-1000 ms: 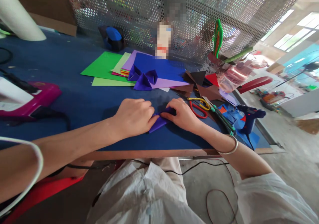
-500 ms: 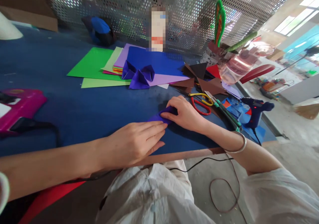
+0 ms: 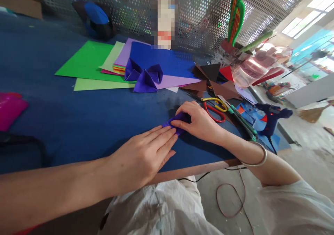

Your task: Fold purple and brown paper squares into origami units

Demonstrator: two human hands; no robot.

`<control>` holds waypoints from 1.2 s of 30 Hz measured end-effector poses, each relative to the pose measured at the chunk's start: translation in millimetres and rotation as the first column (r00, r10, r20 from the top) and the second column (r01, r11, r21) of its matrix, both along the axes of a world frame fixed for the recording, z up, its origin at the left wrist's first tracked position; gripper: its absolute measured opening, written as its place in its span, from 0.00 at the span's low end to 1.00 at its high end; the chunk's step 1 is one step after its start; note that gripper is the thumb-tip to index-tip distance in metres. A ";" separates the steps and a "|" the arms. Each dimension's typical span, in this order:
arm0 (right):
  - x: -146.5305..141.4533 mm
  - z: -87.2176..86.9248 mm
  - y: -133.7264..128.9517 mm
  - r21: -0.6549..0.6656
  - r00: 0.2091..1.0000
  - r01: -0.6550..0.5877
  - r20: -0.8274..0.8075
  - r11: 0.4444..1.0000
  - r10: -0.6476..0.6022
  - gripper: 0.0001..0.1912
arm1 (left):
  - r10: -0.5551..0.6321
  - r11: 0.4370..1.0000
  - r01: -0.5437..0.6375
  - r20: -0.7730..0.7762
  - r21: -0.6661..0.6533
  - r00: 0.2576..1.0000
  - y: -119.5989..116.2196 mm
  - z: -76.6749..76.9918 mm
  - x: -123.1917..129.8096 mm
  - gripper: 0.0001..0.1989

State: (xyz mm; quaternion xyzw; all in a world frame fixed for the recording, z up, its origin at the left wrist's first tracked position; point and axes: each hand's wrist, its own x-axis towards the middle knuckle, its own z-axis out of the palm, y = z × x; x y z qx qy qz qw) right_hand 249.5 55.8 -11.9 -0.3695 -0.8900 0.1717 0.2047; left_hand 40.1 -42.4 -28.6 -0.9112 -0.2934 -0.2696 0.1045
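A small piece of folded purple paper [image 3: 177, 120] lies on the blue tabletop near its front edge, partly covered by my fingers. My right hand [image 3: 197, 120] grips its right end, thumb on top and fingers curled round the far side. My left hand [image 3: 150, 151] is laid out flat, its fingertips pressing on the paper's lower left part. Beyond my hands, several folded purple paper shapes [image 3: 145, 81] stand joined together at the edge of a stack of coloured sheets, with a blue sheet [image 3: 161, 59] on top.
Right of my hand lie scissors with red and yellow handles [image 3: 214, 110], a green-handled cutter [image 3: 241, 122] and a glue gun [image 3: 271, 118] with its cord. Brown paper pieces [image 3: 225, 89] and a clear pink-tinted bottle [image 3: 253, 68] sit behind. A magenta object [image 3: 12, 111] is at the left.
The view has shifted a little, so the magenta object slides partly out at the left. My left fingertips have shifted slightly on the purple paper; my right hand keeps its grip.
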 end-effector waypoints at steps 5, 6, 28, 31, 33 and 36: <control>-0.7 -0.5 0.4 0.002 1.000 0.003 0.014 1.000 -0.003 0.09 | 0.006 1.000 -0.006 0.004 0.009 1.000 0.0 -1.9 0.0 0.17; -0.8 -0.3 0.2 0.002 1.000 0.003 0.017 1.000 -0.003 0.09 | 0.007 1.000 -0.007 0.001 0.014 1.000 0.0 -2.0 0.1 0.16; -0.6 1.1 -2.6 -0.008 0.999 0.011 0.049 1.000 -0.011 0.10 | 0.013 0.988 -0.001 0.079 -0.153 0.997 1.3 5.4 -2.6 0.18; -0.2 0.8 -3.2 -0.013 0.999 0.020 0.034 1.000 -0.020 0.12 | 0.002 0.977 0.025 0.123 -0.213 0.992 2.8 6.2 -5.7 0.19; 0.5 0.0 -3.6 0.005 1.000 0.015 0.026 1.000 -0.015 0.13 | 0.001 0.969 0.035 0.144 -0.244 0.990 3.9 6.9 -7.4 0.19; 1.4 -1.2 -5.1 0.041 0.999 -0.001 0.042 0.999 -0.001 0.13 | -0.015 0.979 0.033 0.090 -0.203 0.996 4.5 7.6 -8.5 0.18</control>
